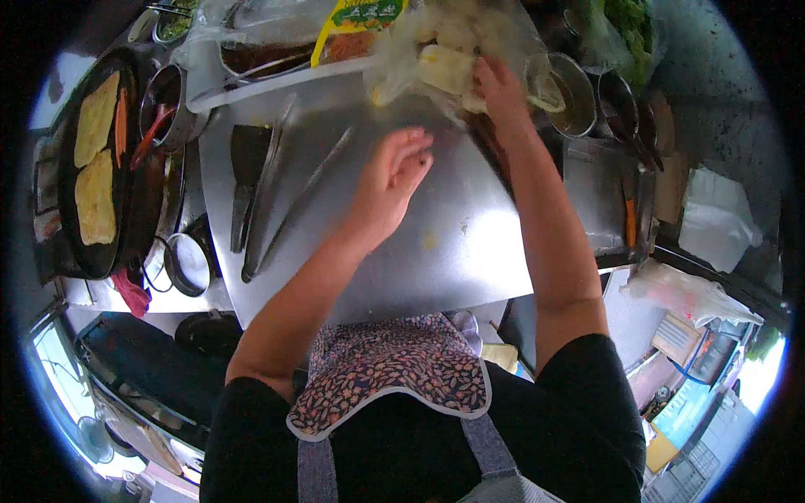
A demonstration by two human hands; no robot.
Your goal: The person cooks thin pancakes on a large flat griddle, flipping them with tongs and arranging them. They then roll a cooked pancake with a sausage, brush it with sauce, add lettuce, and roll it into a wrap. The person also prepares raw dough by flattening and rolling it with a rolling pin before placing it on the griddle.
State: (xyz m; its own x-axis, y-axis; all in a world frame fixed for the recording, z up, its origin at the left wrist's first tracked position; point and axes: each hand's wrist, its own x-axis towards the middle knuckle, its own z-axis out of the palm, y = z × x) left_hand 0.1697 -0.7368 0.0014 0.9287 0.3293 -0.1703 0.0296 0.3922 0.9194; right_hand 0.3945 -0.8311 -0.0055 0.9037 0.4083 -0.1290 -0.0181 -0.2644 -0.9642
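Note:
My right hand (501, 85) reaches to the far side of the metal worktop (377, 264), its fingers at pale, flat food pieces (445, 68) in a clear plastic bag (402, 56). Blur hides whether the fingers grip one. Over the middle of the worktop is my left hand (402, 166), fingers loosely curled and apart, with nothing in it. On the worktop's left part lie a dark flat scraper (247, 170) and long metal tongs (267, 195), their arms spread.
Two flat browned pieces of food (95, 163) lie on a dark oval griddle (119, 251) at left. A metal pot (171, 100) stands beside it. Round metal containers (575, 94) and a metal tray (597, 188) with an orange-handled tool (631, 220) are at right.

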